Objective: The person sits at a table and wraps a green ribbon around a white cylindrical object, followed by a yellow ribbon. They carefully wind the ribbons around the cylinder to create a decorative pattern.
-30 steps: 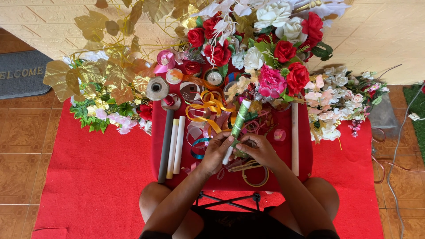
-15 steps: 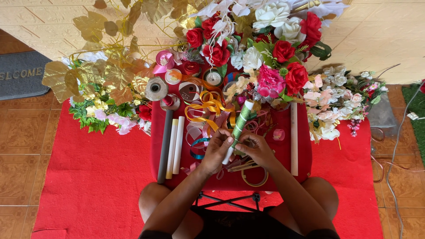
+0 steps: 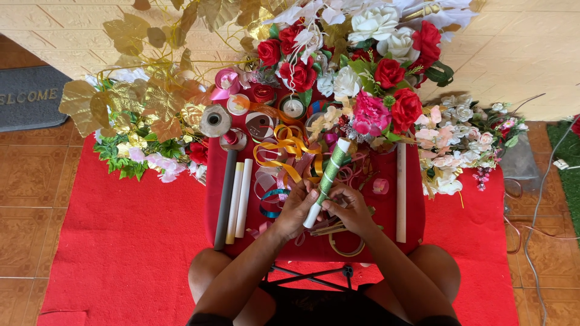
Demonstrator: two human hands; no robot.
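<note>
Both hands met over the middle of a small table covered in red cloth (image 3: 411,235), and between them sat a slim white tube partly wound with green ribbon (image 3: 327,181). The tube's long axis ran on a slant: its lower, bare white end lay down near the palms, toward the person, while its upper end pointed away and a little to the right, toward the heap of red, pink and white artificial flowers (image 3: 368,90) at the table's far edge. The left hand (image 3: 296,208) gripped the lower stretch of the tube, fingers curled and closed around it. The right hand (image 3: 350,208) pressed against the same lower stretch from the other side, its fingers bent and bunched together on the tube, though whether they pinched the ribbon or the tube itself could not be told. Just left of the hands lay a tangle of loose orange, pink and teal ribbon curls (image 3: 284,157), and further left two cream sticks (image 3: 240,199) lay side by side next to a long grey rod (image 3: 225,199). A single cream stick (image 3: 401,193) lay lengthwise to the right. A red mat (image 3: 121,241) covered the floor below.
</note>
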